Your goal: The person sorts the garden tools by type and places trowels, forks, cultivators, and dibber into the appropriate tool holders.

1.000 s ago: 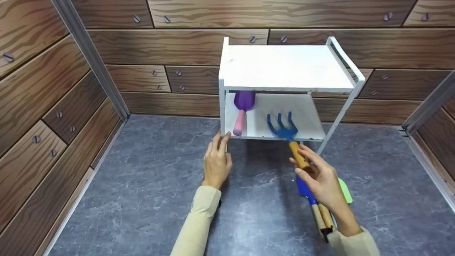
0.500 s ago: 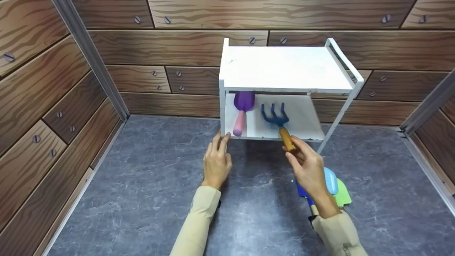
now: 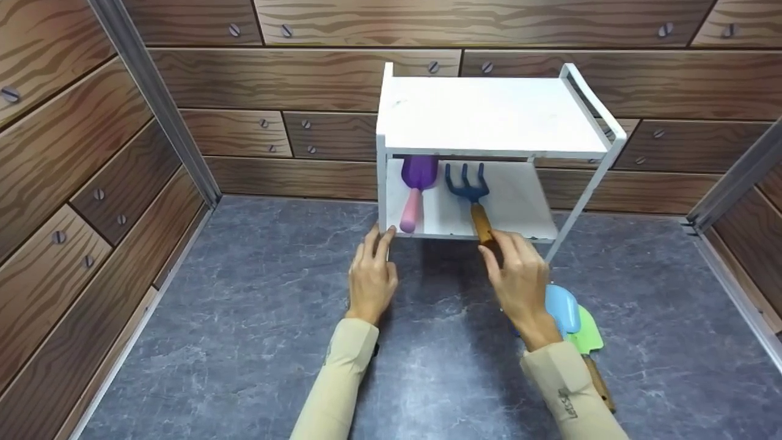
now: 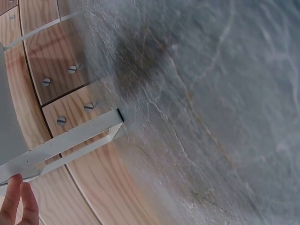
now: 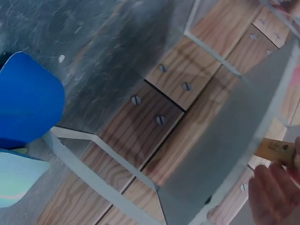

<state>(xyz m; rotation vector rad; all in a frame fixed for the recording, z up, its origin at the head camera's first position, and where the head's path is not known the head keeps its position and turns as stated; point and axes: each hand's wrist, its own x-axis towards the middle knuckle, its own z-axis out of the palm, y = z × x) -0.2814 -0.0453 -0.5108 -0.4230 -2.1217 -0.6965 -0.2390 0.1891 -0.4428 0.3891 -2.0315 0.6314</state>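
My right hand point(image 3: 519, 272) holds a hand fork point(image 3: 469, 190) by the end of its wooden handle point(image 5: 276, 150). Its three blue prongs point away over the lower shelf point(image 3: 513, 208) of a small white rack point(image 3: 495, 116). To the left of the fork, a purple trowel point(image 3: 420, 173) with a pink handle lies on that same shelf. My left hand point(image 3: 371, 284) touches the rack's front left corner with nearly straight fingers. In the left wrist view, two fingertips point(image 4: 15, 180) meet the white frame.
On the grey floor point(image 3: 275, 305), right of the rack, lie more tools: a light blue blade point(image 3: 563, 307), a green one point(image 3: 588, 333) and a dark blue one point(image 5: 30, 98). Wood-patterned panels point(image 3: 275, 79) stand behind the rack and along both sides.
My right hand has carried the hand fork leftward and farther in over the lower shelf, closer to the purple trowel. The left hand has stayed at the rack's corner.
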